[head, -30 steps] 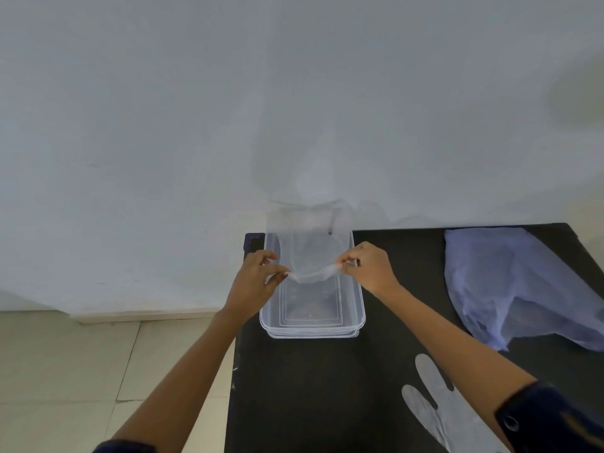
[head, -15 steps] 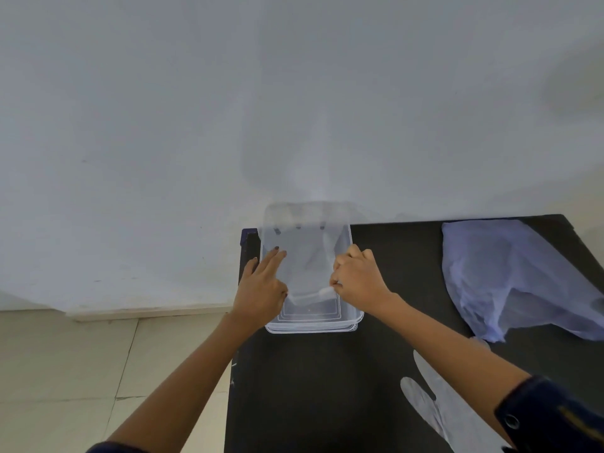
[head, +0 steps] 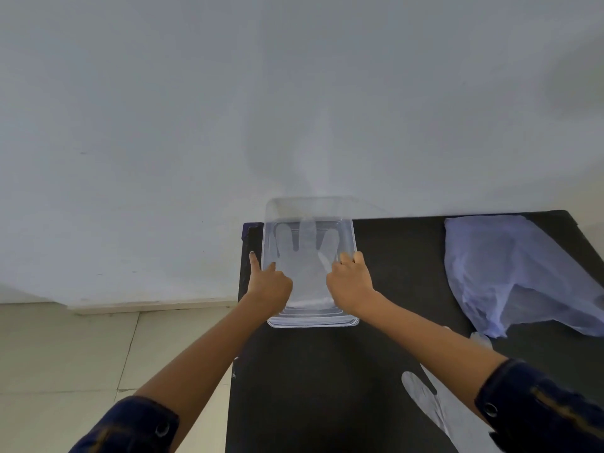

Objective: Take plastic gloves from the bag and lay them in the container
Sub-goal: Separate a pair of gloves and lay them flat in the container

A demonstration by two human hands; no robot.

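A clear plastic glove (head: 305, 256) now lies flat inside the transparent container (head: 353, 246), fingers spread toward the wall, cuff toward the person — a second ago it hung in the air above the box, stretched between both hands. The left hand (head: 269, 284) has come down onto the left side of the container; its fingers are loosely curled with the index finger extended along the rim, and it pinches nothing that can be seen. The right hand (head: 351, 282) rests on the glove's right edge with its fingers curled down; whether it still pinches the film cannot be told. Half a second ago both hands were still lowering the cuff, higher above the tray.

The container stands at the far left corner of the black table (head: 327, 387), against the white wall (head: 294, 93). The pale blue bag (head: 510, 273) lies well to the right — unmoved — and another clear glove (head: 438, 410) lies flat near the table's front, partly under the right forearm.
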